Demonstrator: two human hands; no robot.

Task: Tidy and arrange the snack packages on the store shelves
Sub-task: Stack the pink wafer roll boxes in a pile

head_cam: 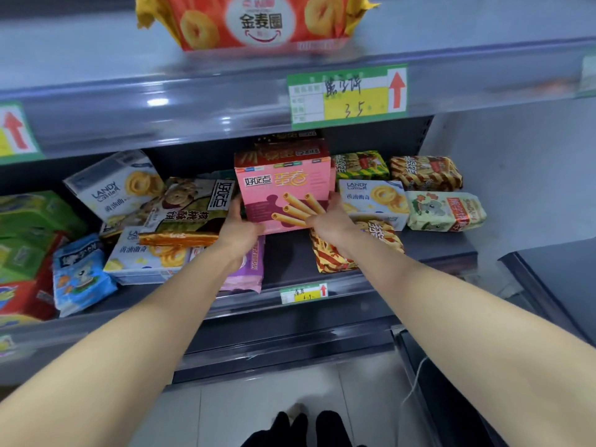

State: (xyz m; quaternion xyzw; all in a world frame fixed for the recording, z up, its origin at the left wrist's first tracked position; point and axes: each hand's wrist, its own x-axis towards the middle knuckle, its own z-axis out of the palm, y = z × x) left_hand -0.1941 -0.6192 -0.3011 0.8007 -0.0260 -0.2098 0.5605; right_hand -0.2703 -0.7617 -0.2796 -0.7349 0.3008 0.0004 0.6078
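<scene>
Grey metal store shelving (161,101) fills the view, two tiers visible. Upper tier: one big orange-red crinkled plastic bag of ring biscuits (258,24), standing alone, its top cut off by the frame. Middle tier's dark shelf board (287,256) is crowded. At its centre is the pink cardboard box of egg rolls (283,191), upright and facing out, lower edge at the board, with a dark red box of the same shape (290,150) right behind it. Left hand (238,230) grips the pink box at its lower left side, right hand (329,221) grips the lower right side, thumb across the front. Far left is a stack of green plastic-wrapped packs (29,227). A white butter-cookie box (113,185) leans tilted left of centre; a second white cookie box (374,198) sits just right of the pink box. A red-and-yellow striped bag (332,256) lies under the right wrist, a pink-purple flat pack (248,269) under the left wrist. A blue cartoon pouch (80,272) is at front left, a cream koala-print pack (445,211) far right. A green-and-yellow price label with a red arrow (348,96) is on the upper rail, a smaller price tag (303,293) on the middle rail.
</scene>
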